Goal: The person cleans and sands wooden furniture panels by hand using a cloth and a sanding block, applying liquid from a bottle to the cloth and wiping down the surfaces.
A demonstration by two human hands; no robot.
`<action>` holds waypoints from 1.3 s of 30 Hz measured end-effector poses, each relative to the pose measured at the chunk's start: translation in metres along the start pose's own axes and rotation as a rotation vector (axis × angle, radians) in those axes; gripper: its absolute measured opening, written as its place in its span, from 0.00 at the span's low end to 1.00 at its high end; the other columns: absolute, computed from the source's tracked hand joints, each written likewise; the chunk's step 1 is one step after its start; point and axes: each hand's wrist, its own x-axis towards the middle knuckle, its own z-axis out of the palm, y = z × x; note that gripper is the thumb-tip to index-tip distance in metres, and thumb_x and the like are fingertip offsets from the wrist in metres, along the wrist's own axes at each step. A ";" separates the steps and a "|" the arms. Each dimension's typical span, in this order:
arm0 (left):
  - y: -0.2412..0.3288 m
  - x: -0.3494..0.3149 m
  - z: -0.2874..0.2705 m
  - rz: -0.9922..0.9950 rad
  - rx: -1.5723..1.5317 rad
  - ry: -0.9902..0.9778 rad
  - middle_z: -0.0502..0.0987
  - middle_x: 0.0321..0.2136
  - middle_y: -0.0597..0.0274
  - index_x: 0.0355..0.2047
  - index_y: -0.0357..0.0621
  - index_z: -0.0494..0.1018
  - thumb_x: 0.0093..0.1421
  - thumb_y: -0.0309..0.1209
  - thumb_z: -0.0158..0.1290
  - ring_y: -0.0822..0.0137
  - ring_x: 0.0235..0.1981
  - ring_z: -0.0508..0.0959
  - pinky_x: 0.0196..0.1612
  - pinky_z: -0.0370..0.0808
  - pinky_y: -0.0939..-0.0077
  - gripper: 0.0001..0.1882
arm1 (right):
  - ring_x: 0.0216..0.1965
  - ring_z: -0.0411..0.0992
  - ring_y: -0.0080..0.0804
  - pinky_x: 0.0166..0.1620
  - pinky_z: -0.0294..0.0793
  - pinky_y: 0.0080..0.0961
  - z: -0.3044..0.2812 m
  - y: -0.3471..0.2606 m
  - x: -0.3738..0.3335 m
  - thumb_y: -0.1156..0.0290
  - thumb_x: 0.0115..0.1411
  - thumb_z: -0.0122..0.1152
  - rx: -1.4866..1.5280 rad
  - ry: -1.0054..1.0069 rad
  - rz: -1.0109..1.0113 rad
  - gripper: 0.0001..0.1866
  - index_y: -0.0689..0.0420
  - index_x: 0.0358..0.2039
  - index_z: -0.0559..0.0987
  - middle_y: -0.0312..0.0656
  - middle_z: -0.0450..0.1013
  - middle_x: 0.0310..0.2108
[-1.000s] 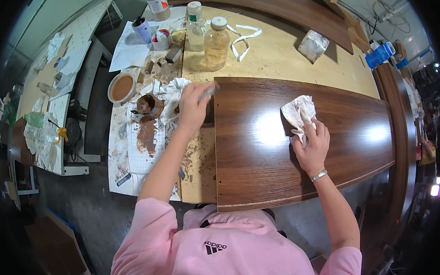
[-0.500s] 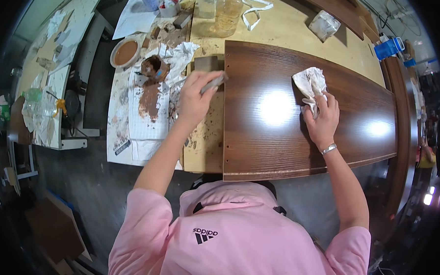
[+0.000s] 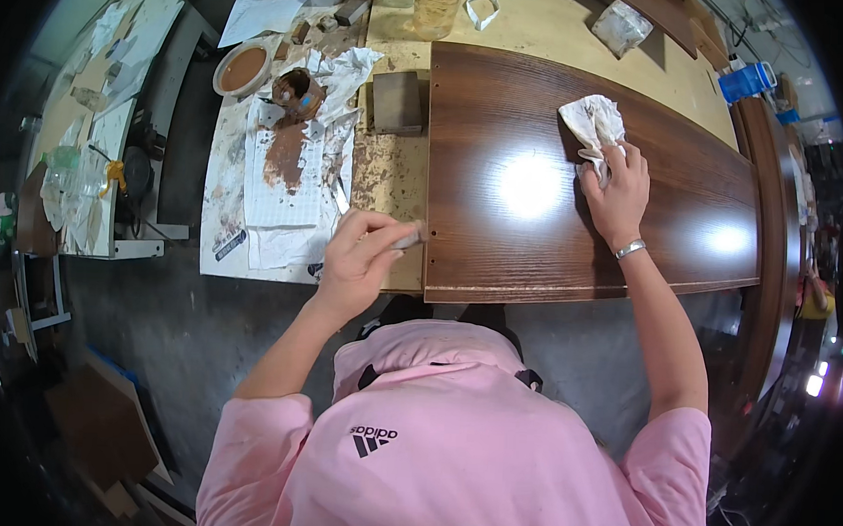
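A dark brown wood-grain board (image 3: 507, 253) lies across the table, with small holes along its left end. My left hand (image 3: 360, 260) is closed on a small grey-brown pad (image 3: 409, 237), held at the board's left edge near the front corner. Its exact kind does not show. Over the board's top, my right hand (image 3: 616, 194) grips a crumpled white cloth (image 3: 592, 123), whose loose end spreads away from me. A metal band circles the right wrist. Beyond my left hand, a brown block (image 3: 397, 102) rests beside the board.
To the left, stained white paper (image 3: 284, 186) carries a brown-smeared cup (image 3: 297, 93). A tub of brown paste (image 3: 243, 70) stands beside it. Behind the board are a jar of yellowish liquid (image 3: 436, 10), a white strap (image 3: 490, 5) and a wrapped pale block (image 3: 622, 29).
My left hand has moved toward me along the board's left edge with the pad, uncovering the brown block. My right hand keeps its hold on the cloth. The whole view has shifted slightly.
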 end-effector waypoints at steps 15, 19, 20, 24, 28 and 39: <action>0.027 -0.009 0.008 -0.534 -0.966 0.058 0.79 0.41 0.55 0.50 0.33 0.70 0.65 0.20 0.50 0.63 0.40 0.81 0.45 0.77 0.73 0.13 | 0.51 0.69 0.50 0.54 0.67 0.42 -0.001 0.004 -0.007 0.61 0.55 0.65 0.183 -0.022 0.087 0.18 0.58 0.43 0.81 0.49 0.72 0.52; 0.044 0.034 0.026 -0.634 -1.314 -0.103 0.79 0.42 0.51 0.49 0.33 0.68 0.69 0.29 0.50 0.61 0.41 0.82 0.47 0.78 0.66 0.13 | 0.59 0.63 0.45 0.59 0.64 0.41 -0.042 -0.053 -0.011 0.69 0.53 0.64 0.555 0.008 0.047 0.18 0.57 0.45 0.83 0.45 0.73 0.53; 0.047 0.043 0.035 -0.628 -1.315 -0.111 0.79 0.42 0.51 0.49 0.33 0.68 0.69 0.29 0.50 0.61 0.41 0.82 0.47 0.78 0.66 0.13 | 0.58 0.63 0.43 0.58 0.64 0.39 -0.055 -0.065 -0.012 0.71 0.52 0.64 0.666 0.014 0.036 0.18 0.58 0.46 0.83 0.44 0.74 0.51; 0.067 0.067 0.066 -0.604 -1.529 -0.306 0.79 0.42 0.53 0.50 0.33 0.68 0.70 0.30 0.47 0.64 0.41 0.82 0.46 0.80 0.67 0.13 | 0.53 0.64 0.32 0.55 0.65 0.28 -0.082 -0.088 -0.021 0.72 0.52 0.67 1.292 -0.294 0.231 0.20 0.63 0.46 0.81 0.41 0.73 0.47; 0.082 0.076 0.085 -0.668 -1.556 -0.391 0.80 0.40 0.55 0.49 0.33 0.70 0.70 0.31 0.49 0.66 0.37 0.82 0.44 0.81 0.69 0.14 | 0.50 0.69 0.28 0.54 0.68 0.27 -0.092 -0.079 -0.028 0.72 0.54 0.66 1.679 -0.400 0.428 0.18 0.65 0.45 0.81 0.41 0.73 0.47; 0.055 0.108 0.112 0.410 0.177 -0.246 0.73 0.54 0.50 0.51 0.44 0.74 0.51 0.40 0.64 0.52 0.56 0.71 0.57 0.67 0.56 0.27 | 0.42 0.75 0.32 0.48 0.75 0.32 -0.064 -0.019 -0.043 0.73 0.59 0.45 1.910 0.094 0.788 0.18 0.64 0.47 0.74 0.43 0.75 0.42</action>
